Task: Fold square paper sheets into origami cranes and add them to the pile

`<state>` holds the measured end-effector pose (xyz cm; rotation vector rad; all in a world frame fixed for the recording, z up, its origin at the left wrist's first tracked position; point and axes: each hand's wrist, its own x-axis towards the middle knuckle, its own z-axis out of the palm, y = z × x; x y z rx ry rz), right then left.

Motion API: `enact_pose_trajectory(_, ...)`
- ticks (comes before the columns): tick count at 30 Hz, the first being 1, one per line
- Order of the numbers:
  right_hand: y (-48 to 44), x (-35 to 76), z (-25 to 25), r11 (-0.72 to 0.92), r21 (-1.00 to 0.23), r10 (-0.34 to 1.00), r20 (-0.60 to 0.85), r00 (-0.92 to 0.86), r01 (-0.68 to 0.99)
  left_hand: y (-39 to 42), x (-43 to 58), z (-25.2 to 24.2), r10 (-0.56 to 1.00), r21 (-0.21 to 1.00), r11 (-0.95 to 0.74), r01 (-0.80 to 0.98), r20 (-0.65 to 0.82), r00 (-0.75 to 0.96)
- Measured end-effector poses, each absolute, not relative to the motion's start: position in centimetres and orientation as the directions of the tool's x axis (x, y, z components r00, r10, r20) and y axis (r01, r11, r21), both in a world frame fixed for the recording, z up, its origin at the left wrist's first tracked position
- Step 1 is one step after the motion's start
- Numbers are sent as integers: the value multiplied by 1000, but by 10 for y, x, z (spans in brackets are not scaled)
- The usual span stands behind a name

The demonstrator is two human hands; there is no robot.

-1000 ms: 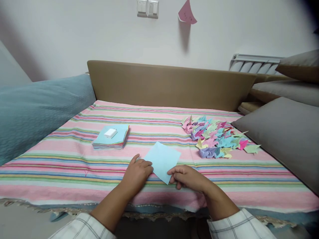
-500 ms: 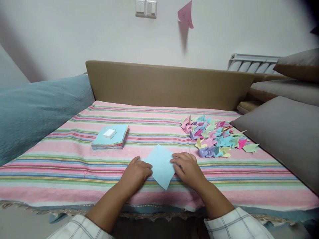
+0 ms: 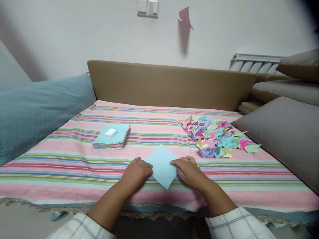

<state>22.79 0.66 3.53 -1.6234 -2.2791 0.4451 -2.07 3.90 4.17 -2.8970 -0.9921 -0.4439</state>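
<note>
A light blue sheet of origami paper [image 3: 163, 166] lies on the striped cloth in front of me, turned so that one corner points at me. My left hand [image 3: 138, 173] grips its left corner, the thumb on top and the other fingers partly hidden. At the opposite corner, my right hand [image 3: 188, 171] has its index finger laid on the paper and its other fingers curled at the edge. Beyond my left hand sits a stack of coloured paper [image 3: 112, 137] with a small white block [image 3: 111, 133] on top. Many folded paper cranes [image 3: 216, 137] are heaped at the right.
The striped cloth [image 3: 74, 159] covers the seat up to a brown backrest [image 3: 169, 86]. A blue padded armrest [image 3: 45, 109] bounds the left side, and grey cushions [image 3: 286, 132] pile up on the right. Wall switches [image 3: 148, 8] and a pink note [image 3: 185, 17] are above.
The fingers of my right hand have shifted on the paper's right corner, with the index finger now stretched over it. My left hand stays at its corner. The view has moved slightly.
</note>
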Motion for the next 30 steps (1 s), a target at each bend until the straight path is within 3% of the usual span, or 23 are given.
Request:
enact_pose_trajectory(5,9,243,33,243,-403,968,49,-245,882,40,-20,43,572,26,-811,584,240,784)
enact_pose_trajectory(11,9,251,31,300,-415,953,84,-292,859,39,-22,41,598,107,-799,592,249,762)
enact_pose_trajectory(22,10,246,28,386,-432,923,183,-340,815,40,-24,43,624,89,-778,622,222,749)
enact_pose_trajectory(30,12,246,20,388,-397,922,171,-348,832,41,-27,44,614,118,-786,607,258,745)
